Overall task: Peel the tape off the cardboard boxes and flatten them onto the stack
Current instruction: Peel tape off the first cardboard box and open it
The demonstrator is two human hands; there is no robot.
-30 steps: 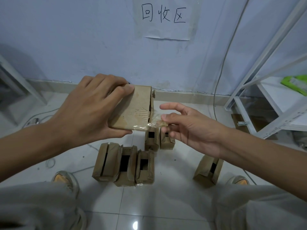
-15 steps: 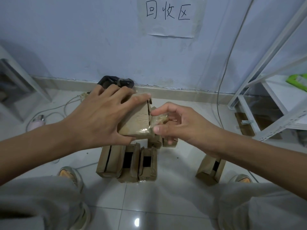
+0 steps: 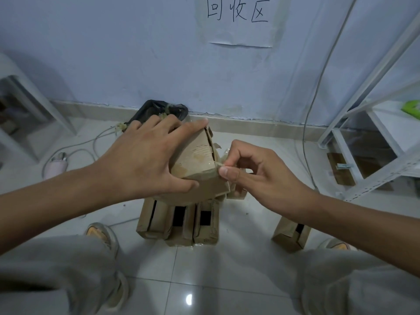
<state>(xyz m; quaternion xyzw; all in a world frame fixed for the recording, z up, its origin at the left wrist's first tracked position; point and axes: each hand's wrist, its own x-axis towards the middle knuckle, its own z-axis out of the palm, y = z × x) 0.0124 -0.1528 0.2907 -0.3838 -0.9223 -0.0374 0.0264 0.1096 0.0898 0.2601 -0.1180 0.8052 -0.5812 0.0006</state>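
Kneeling or crouching at the near edge: two legs in pale grey trousers (image 3: 52, 276), with a tan-and-white shoe (image 3: 103, 235) at the left knee and its pair just showing at the right, all on a glossy white tiled floor (image 3: 245, 276).

Next out, on the floor: a row of three small brown cardboard boxes with dark openings (image 3: 179, 221), standing side by side and touching; a fourth lone brown box (image 3: 291, 235) sits well apart to their right, by the right knee.

Above the row, held off the floor: one brown cardboard box with creased flaps (image 3: 197, 164), tilted. The left hand (image 3: 145, 160) grips it, fingers spread over the top, thumb under the near edge. The right hand (image 3: 256, 171) pinches a strip of clear, crumpled tape (image 3: 221, 159) between thumb and forefinger at the box's right corner; the tape is partly lifted.

Farther back: a black plastic bag (image 3: 156, 110) against the skirting, scraps of tape at its mouth; a white cable (image 3: 97, 139) to the left; a white metal shelf frame (image 3: 375, 123) to the right.

Farthest: a pale blue wall bearing a white paper sign with handwritten characters (image 3: 238, 21).
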